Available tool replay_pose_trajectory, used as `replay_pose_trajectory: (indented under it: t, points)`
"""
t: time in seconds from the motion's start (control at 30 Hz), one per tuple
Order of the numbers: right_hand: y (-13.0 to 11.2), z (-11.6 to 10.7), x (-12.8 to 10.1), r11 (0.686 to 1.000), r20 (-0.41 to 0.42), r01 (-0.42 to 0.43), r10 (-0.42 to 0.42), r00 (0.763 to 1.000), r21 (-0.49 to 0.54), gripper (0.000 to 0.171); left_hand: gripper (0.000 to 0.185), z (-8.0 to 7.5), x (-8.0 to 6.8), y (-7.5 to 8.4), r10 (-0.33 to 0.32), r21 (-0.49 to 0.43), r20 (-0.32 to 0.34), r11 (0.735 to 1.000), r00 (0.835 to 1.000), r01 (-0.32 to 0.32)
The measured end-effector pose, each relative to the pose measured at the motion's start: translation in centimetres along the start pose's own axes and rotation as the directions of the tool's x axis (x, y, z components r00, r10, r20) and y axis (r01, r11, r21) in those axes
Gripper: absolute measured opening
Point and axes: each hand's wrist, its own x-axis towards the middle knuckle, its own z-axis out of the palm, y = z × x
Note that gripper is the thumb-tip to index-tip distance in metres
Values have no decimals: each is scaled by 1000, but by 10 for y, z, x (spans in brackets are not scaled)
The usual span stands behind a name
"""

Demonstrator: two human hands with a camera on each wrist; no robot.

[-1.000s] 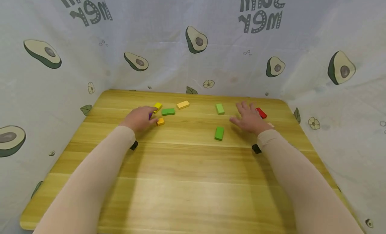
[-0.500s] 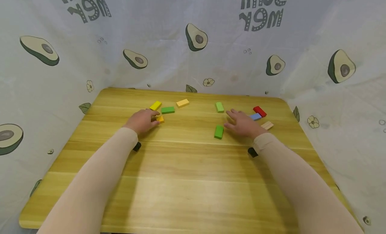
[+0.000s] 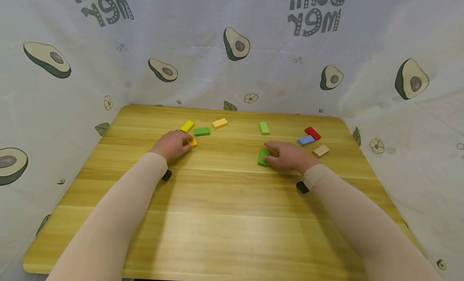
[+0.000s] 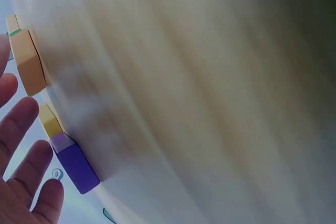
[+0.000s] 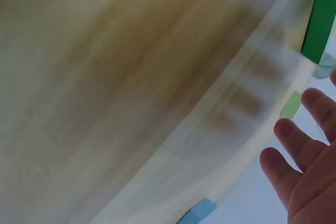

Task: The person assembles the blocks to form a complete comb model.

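My left hand (image 3: 169, 145) hovers by the orange block (image 3: 193, 143), its fingers reaching over it. In the left wrist view its fingers are spread, apart from the orange block (image 4: 29, 60) and the purple block (image 4: 77, 166). Behind it is a yellow block (image 3: 187, 126). My right hand (image 3: 288, 155) is beside the dark green block (image 3: 262, 157), thumb overlapping the block's edge and fingers extended past its far end. Seen from the right wrist, the dark green block (image 5: 319, 19) sits above loosely spread fingers; the thumb is out of frame.
On the left half are a green block (image 3: 201, 131) and a light orange block (image 3: 219, 123). A light green block (image 3: 264, 128) lies near the back. Red (image 3: 312, 133), blue (image 3: 306, 140) and bare wood (image 3: 320, 151) blocks lie right. White avocado-print cloth (image 3: 203, 39) surrounds the wooden table (image 3: 217, 216).
My right hand has moved left and lower, from beside the red and blue blocks to the dark green block, uncovering the blue and wood blocks. My left hand has shifted slightly right.
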Motion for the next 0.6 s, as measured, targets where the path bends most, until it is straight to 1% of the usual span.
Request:
replay_pose_trajectory:
  t: [0.17, 0.4, 0.6]
  points:
    - [-4, 2, 0, 999, 4, 47, -47, 999, 4, 74, 37, 2, 2, 1, 1, 5, 3, 1000, 1000, -1]
    - [-2, 6, 0, 999, -4, 40, -40, 999, -10, 77, 34, 6, 6, -1, -6, 1, 8, 1000, 1000, 6]
    - [0, 9, 1, 999, -11, 48, -48, 999, -23, 81, 30, 7, 8, -1, -19, 4, -3, 1000, 1000, 19]
